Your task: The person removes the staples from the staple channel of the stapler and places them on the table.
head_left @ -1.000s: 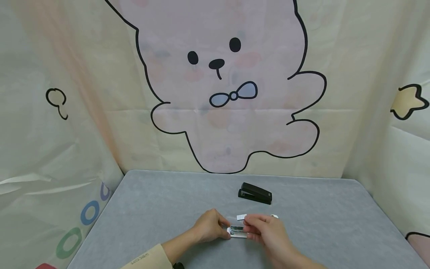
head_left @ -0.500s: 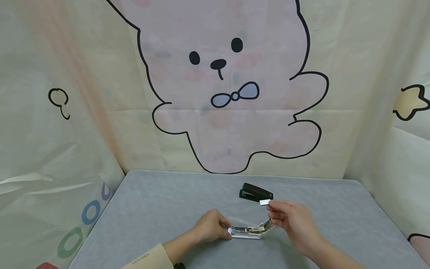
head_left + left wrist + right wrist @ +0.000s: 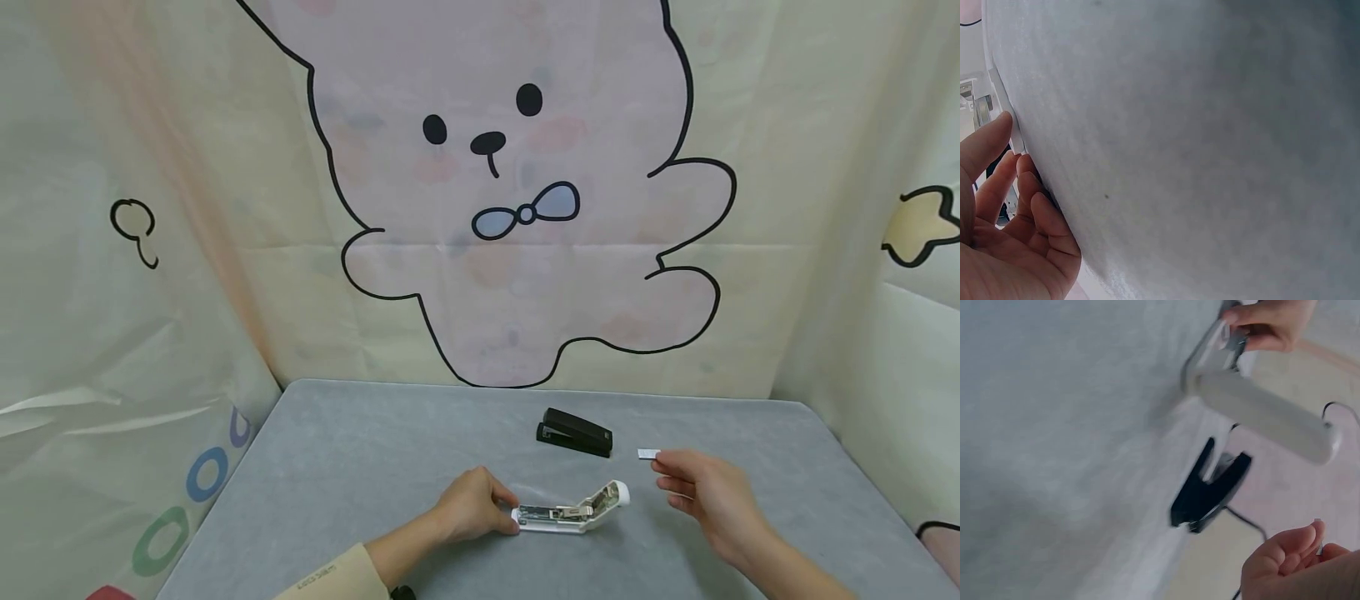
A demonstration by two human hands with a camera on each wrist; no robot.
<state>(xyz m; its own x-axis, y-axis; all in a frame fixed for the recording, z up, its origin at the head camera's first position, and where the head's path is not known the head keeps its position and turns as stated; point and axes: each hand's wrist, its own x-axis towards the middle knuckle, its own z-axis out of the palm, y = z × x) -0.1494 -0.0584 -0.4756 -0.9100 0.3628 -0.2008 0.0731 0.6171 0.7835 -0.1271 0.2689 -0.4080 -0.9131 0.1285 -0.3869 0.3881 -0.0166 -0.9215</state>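
Observation:
A white stapler (image 3: 551, 522) lies on the table, its top swung up and back at the right so the metal inside shows. My left hand (image 3: 472, 505) pinches its left end between thumb and fingers. The left wrist view shows that hand (image 3: 1019, 231) with thumb and fingertips on the stapler's edge. Off to the right, my right hand (image 3: 708, 492) holds a small silvery strip of staples (image 3: 647, 454) in its fingertips, raised above the table and apart from the stapler. In the right wrist view the raised white top (image 3: 1266, 415) stands out, and the strip is mostly hidden by the fingers.
A black stapler (image 3: 574, 433) lies behind the white one on the grey table (image 3: 360, 442). A printed cloth (image 3: 517, 308) hangs behind the table's back edge, with more cloth at both sides.
My right hand has moved right, away from the white stapler, carrying the strip of staples past the black stapler. The raised top has come into full view. My left hand keeps its place.

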